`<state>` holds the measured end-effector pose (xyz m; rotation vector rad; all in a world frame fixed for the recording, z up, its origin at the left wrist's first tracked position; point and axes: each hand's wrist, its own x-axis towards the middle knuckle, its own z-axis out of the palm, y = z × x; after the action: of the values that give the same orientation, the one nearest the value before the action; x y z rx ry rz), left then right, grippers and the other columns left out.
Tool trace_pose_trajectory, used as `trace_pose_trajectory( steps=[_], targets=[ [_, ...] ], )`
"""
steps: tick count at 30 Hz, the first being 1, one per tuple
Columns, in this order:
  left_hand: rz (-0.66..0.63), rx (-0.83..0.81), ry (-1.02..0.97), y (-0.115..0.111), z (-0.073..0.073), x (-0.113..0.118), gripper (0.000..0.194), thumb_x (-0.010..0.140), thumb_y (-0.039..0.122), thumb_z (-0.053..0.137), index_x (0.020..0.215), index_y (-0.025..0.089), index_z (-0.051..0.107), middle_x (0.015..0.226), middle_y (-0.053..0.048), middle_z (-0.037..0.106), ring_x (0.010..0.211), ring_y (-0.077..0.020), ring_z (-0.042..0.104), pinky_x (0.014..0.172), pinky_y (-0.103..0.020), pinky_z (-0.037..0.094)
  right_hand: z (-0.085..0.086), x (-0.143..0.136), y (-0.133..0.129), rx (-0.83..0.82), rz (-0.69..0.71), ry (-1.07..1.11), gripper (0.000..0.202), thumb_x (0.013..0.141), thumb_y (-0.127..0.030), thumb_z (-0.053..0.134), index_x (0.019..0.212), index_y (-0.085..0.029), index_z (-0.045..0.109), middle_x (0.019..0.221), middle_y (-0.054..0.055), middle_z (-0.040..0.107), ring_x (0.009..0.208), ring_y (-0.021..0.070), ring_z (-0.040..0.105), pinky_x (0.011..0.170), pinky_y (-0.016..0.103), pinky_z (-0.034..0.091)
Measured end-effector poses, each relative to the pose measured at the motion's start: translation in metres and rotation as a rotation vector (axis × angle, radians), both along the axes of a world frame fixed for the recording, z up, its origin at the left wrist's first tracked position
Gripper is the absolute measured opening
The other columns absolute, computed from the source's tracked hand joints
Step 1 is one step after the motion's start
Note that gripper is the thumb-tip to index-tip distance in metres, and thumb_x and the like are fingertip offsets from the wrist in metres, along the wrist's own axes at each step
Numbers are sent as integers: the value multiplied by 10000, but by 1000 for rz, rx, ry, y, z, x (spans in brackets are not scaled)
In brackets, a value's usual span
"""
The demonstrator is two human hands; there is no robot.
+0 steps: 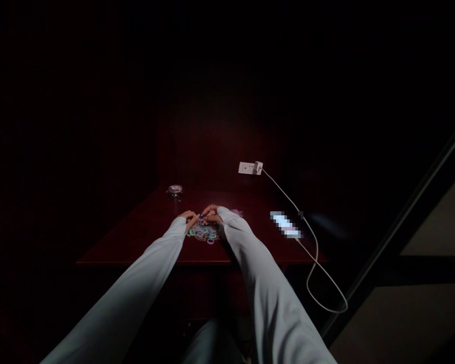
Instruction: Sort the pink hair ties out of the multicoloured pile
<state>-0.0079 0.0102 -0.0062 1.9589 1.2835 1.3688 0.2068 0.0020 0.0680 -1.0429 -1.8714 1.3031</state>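
A pile of small coloured hair ties [207, 233], in greens, purples and pinks, lies on the dark red table [144, 247]. Over its left edge is my left hand [189, 217], with its fingers bent together. My right hand [211, 212] curves in from the other side, its fingertips close to those of the left. Both hands look closed in a pinch just above the pile, but what lies between the fingers is too small and dim to make out. Beyond my right wrist, a smaller purple bunch of hair ties [237, 213] is partly hidden by the sleeve.
A small round clear container [175, 190] stands at the back left of the table. To the right lies a lit, blurred-out phone [286, 225]. Its white cable [316, 242] loops past the table's edge and up to a wall socket [246, 168]. The surroundings are very dark.
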Motion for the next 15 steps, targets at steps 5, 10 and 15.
trace_pose_trajectory(
  steps=[5, 10, 15],
  targets=[
    [-23, -27, 4, 0, 1, -2, 284, 837, 449, 737, 700, 200, 743, 727, -10, 643, 635, -143, 512, 602, -255, 408, -3, -1, 0, 20, 3, 35, 173, 767, -125, 774, 904, -209, 708, 705, -30, 727, 671, 137, 675, 652, 220, 505],
    [-27, -17, -3, -1, 1, -2, 295, 826, 464, 766, 696, 201, 735, 745, -22, 668, 660, -155, 538, 609, -257, 428, 3, -2, -7, 14, -18, 25, 181, 775, -73, 753, 894, -204, 713, 698, -33, 720, 672, 138, 665, 658, 223, 494],
    [-26, -16, 2, -1, 1, -3, 299, 836, 473, 747, 705, 204, 738, 767, -23, 686, 670, -153, 555, 630, -255, 451, 10, -2, -15, 3, -26, 12, 186, 776, -63, 745, 886, -206, 703, 714, -35, 736, 687, 140, 667, 686, 226, 502]
  ],
)
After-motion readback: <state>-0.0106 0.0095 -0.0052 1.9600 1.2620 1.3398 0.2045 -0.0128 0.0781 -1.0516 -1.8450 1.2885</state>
